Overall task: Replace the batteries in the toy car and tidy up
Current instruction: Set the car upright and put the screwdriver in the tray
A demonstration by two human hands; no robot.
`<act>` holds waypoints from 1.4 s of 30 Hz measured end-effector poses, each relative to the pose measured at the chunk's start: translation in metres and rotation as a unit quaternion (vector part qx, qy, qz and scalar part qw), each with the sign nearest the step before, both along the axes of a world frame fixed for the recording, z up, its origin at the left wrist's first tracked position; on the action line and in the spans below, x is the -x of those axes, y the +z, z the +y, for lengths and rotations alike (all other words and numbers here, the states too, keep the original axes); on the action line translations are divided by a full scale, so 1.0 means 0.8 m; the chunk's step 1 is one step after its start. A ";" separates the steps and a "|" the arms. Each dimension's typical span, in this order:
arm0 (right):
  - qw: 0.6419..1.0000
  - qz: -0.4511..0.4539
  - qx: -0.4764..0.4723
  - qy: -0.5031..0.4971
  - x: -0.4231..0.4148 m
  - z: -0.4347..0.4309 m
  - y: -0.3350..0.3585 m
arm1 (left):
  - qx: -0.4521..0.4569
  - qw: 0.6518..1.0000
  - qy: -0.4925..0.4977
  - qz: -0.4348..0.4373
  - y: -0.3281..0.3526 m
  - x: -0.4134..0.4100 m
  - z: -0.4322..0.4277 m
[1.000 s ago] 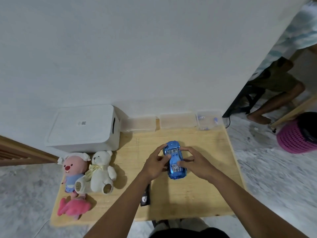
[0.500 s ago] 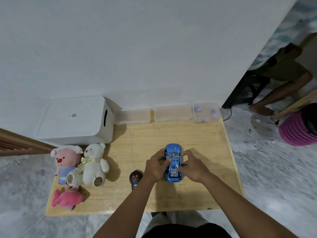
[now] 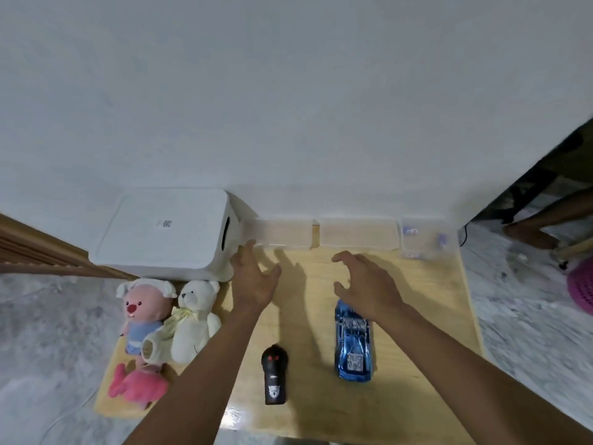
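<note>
The shiny blue toy car [image 3: 353, 345] lies on the wooden table [image 3: 426, 309], nose pointing away from me. My right hand [image 3: 365, 284] hovers just beyond the car's front, fingers spread, holding nothing. My left hand [image 3: 255, 277] is open too, stretched toward the far left of the table near the white box [image 3: 163, 232]. A black remote control [image 3: 274, 375] lies near the front edge, between my forearms. Three clear plastic boxes stand along the wall: left box [image 3: 279, 232], middle box [image 3: 357, 234], and right box [image 3: 425, 239] with small bluish items inside.
Plush toys sit at the table's left: a pink-faced doll [image 3: 142, 311], a white bear [image 3: 192, 319] and a pink plush [image 3: 138, 385]. A person's legs [image 3: 545, 220] and a pink basket [image 3: 580, 287] are on the floor to the right.
Both hands have let go of the blue car and moved away from me toward the back of the table, fingers opening. The car now rests on the table.
</note>
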State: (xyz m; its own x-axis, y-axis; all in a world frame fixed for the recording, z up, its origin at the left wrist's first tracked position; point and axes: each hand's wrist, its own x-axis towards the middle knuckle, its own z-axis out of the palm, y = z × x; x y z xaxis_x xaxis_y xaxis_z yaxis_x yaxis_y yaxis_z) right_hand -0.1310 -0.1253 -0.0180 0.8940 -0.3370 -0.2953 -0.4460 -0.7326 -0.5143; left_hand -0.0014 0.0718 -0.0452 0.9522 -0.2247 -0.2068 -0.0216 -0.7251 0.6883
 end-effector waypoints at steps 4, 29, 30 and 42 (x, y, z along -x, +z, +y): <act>0.993 -0.004 0.099 0.062 -0.084 0.025 -0.008 | -0.030 0.995 -0.054 -0.078 -0.003 -0.028 -0.002; 0.980 -0.113 0.114 -0.115 -0.181 0.017 -0.007 | -0.006 0.986 -0.082 -0.143 -0.030 -0.076 -0.018; 0.978 -0.122 0.111 -0.130 -0.183 0.017 -0.006 | -0.003 0.983 -0.093 -0.158 -0.033 -0.077 -0.017; 0.988 -0.093 -0.076 -0.092 -0.150 0.048 -0.024 | -0.082 0.971 -0.138 -0.176 -0.035 -0.082 -0.013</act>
State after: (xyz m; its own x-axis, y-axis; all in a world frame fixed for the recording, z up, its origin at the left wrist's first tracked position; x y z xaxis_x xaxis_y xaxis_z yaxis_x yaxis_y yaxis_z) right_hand -0.0109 -0.0869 -0.0368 0.8651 -0.4638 -0.1910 -0.4518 -0.5553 -0.6982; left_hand 0.0646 0.0614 -0.0731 0.8786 -0.4729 0.0661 -0.4437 -0.7574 0.4790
